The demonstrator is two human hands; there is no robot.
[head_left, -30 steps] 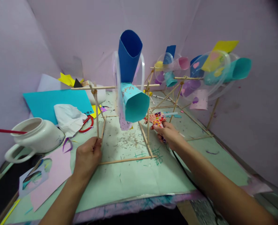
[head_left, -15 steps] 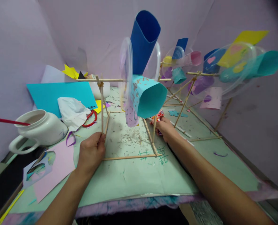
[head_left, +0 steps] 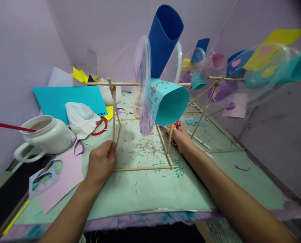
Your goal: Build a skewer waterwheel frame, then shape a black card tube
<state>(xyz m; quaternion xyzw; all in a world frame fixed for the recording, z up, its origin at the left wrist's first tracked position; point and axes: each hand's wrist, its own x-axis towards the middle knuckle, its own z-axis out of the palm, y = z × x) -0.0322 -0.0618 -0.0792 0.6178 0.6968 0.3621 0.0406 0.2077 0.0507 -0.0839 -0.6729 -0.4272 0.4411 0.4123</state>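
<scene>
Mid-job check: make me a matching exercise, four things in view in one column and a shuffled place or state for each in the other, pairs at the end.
Things:
1. Left hand
2. White jug
3. Right hand
4. Crumpled white wad

Place or state:
A. Grip closed on a patterned red object
B. In front of a turquoise sheet
C. Grip closed on an upright wooden stick
D. Red stick at its mouth

Pairs: 1-C, 2-D, 3-A, 4-B
</scene>
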